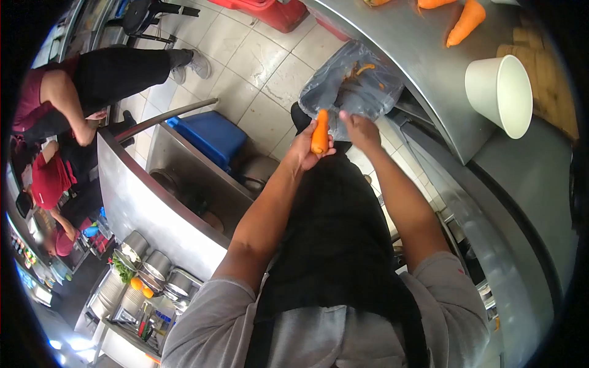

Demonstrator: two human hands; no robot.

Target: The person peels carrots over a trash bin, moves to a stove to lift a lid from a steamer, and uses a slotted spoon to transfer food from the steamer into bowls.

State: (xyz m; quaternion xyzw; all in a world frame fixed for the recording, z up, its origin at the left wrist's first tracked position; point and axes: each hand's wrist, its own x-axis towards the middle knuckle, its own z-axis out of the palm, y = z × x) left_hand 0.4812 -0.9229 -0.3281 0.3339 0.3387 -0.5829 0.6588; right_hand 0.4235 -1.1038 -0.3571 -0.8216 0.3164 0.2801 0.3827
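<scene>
Past your grey cloth shirt [310, 337], your left hand [304, 151] clasps a tapered orange carrot [321, 134] near a translucent plastic bag [381, 87] — likely for orange peelings [366, 68]; your right hand's [364, 131] grip — can't tell.

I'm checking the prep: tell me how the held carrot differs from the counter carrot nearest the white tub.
The held carrot is in the left grip, while the counter carrot lies on the steel counter. The held carrot's narrow end points toward the picture's top; the counter carrot's points down and left. Both are orange and tapered.
</scene>
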